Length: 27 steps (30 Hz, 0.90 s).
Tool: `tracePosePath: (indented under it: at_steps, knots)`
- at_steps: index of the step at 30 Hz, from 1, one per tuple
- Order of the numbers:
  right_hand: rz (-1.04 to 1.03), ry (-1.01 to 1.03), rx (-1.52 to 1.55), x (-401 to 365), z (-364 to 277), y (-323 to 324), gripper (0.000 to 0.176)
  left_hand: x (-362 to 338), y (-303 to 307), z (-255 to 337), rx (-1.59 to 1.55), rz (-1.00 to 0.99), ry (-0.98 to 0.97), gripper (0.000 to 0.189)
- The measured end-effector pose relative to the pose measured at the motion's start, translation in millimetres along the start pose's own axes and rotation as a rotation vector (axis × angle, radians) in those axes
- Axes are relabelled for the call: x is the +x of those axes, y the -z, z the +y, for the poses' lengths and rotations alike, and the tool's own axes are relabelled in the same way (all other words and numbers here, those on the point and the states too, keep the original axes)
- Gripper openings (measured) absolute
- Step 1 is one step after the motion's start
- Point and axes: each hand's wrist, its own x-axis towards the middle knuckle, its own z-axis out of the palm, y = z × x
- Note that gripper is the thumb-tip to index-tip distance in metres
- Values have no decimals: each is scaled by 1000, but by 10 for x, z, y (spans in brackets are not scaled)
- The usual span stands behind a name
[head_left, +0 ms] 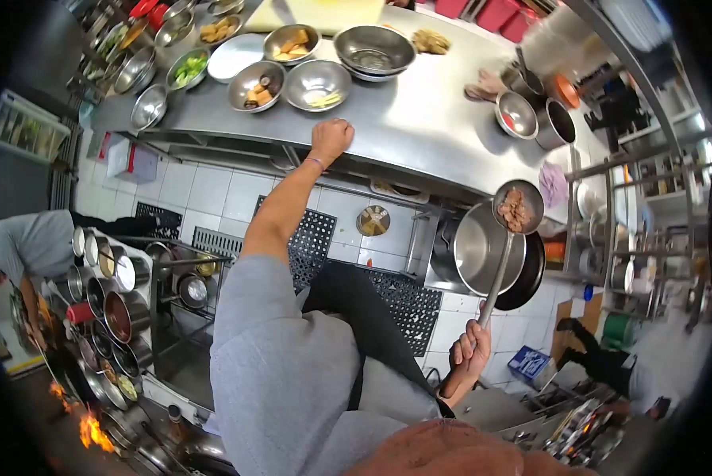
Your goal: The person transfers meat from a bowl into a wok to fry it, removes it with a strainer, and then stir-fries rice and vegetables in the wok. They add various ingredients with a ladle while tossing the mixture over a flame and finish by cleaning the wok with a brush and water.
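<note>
My right hand (471, 349) is wrapped round the handle of a long metal ladle (499, 274). Its round bowl, at the far end, carries pieces of brownish-pink meat (515, 211). Below the ladle is a large steel pot (475, 247), with a dark pan (531, 274) beside it. My left hand (332, 139) is closed in a fist at the front edge of the steel counter (419, 127); nothing shows in it. Nearest to that fist is a steel bowl (312, 75) with pale yellow strips in it.
More bowls (257, 78) of cut food stand along the counter. A steel bowl (517, 111) and dark pots sit at its right. Flames (94, 432) rise at lower left, near a co-worker (34, 246). Another person (634, 373) is at right. Black mats (404, 305) cover some floor tiles.
</note>
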Motion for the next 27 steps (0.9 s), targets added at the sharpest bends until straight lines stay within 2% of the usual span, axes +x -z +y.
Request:
tracePosePath:
  at_steps: [1,5,8,10,14,16,18,19,22,24,26,27]
  knots:
    - [-29,-25,-24,53,-12,-196,53,-15,18,-64,1,-41,72,23]
    - [-236,-88,-137,334,38,-824,62,-30,14,-175,9,-52,125,26]
    - [-298,-139,-263,480,126,-1332,63,-27,3,-181,-14,-47,167,25]
    - [-266,-180,-379,546,257,-1679,65,-15,14,-186,-31,-43,182,26]
    - [-454,-184,-651,874,714,-2163,66,4,36,-184,-52,-55,213,26]
    - [-507,-80,-863,1121,1053,-2269,63,-5,27,-178,-53,-47,223,25]
    - [-542,272,-1106,1417,1431,-2317,62,-4,26,-179,-65,-21,210,25]
    - [-502,289,-1286,1378,1404,-2459,61,-5,26,-178,-72,-11,205,25]
    - [-491,612,-1271,1404,1482,-2540,62,15,14,-184,-72,12,204,25]
    - [-475,752,-1220,1388,1506,-2541,63,-31,16,-179,-54,9,203,25]
    - [-452,835,-1197,1406,1507,-2486,63,-16,-3,-185,-27,7,183,25]
    - [-439,750,-1216,1388,1492,-2458,63,-19,-33,-190,-24,-8,201,25]
